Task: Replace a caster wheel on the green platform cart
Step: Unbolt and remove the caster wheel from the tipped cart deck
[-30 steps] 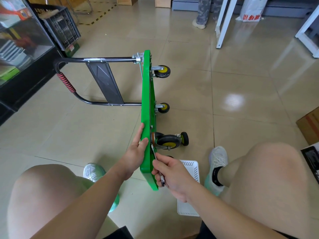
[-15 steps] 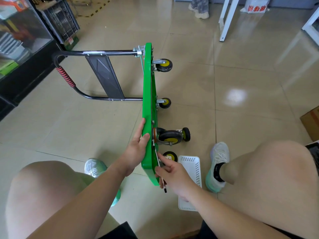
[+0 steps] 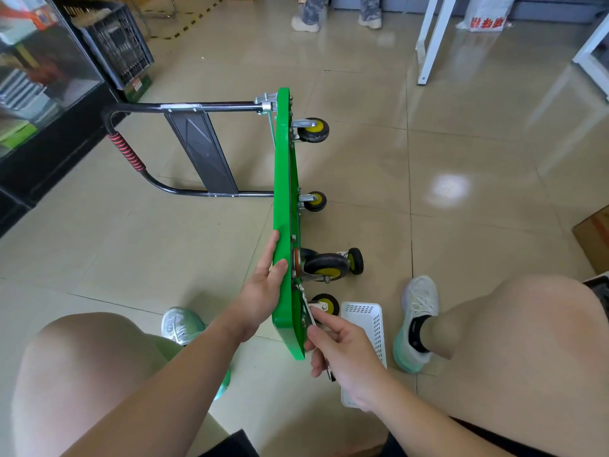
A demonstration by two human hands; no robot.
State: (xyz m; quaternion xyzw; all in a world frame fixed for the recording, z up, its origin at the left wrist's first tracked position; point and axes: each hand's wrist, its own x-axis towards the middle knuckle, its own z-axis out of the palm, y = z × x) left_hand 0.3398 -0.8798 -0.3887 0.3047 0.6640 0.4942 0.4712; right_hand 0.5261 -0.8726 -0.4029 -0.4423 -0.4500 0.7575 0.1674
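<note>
The green platform cart (image 3: 283,192) stands on its side edge on the tiled floor, its black handle (image 3: 128,153) folded out to the left. Black casters with yellow hubs stick out to the right: two far ones (image 3: 314,130), a near swivel caster (image 3: 324,265) and a lower one (image 3: 326,303). My left hand (image 3: 263,288) rests flat with straight fingers against the deck's top face. My right hand (image 3: 342,354) grips a metal wrench (image 3: 308,316) whose head sits at the mounting plate below the swivel caster.
A white perforated basket (image 3: 369,321) lies on the floor just right of the cart's near end. My knees and shoes flank the cart. A glass cabinet (image 3: 39,77) and black crate (image 3: 115,41) stand at left, white table legs (image 3: 428,41) and another person's feet far back, a cardboard box (image 3: 593,239) at right.
My right hand has swung the wrench handle down and toward me. The left hand stays on the deck. The camera has tilted slightly.
</note>
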